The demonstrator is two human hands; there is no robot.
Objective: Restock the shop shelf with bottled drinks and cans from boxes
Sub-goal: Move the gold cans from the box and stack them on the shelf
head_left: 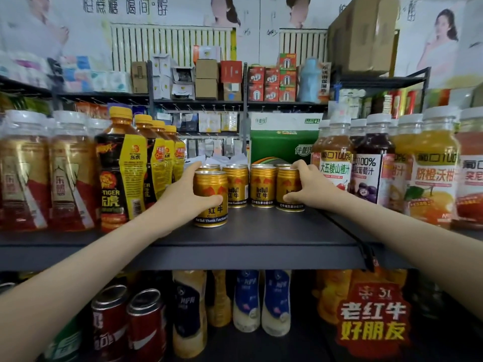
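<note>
Several gold energy-drink cans stand on the dark shelf board (261,239). My left hand (183,192) grips the front left gold can (211,202), which stands nearest the shelf edge. My right hand (311,186) grips the rightmost gold can (287,186) in the row behind. Between them stand two more gold cans (236,185) (262,186), with further cans partly hidden behind.
Yellow-capped Hi-Tiger bottles (120,168) and white-capped bottles (23,171) fill the shelf's left. Juice bottles (373,163) crowd the right. A green and white carton (283,142) sits behind the cans. The lower shelf holds red cans (146,325) and milk-drink bottles (248,299).
</note>
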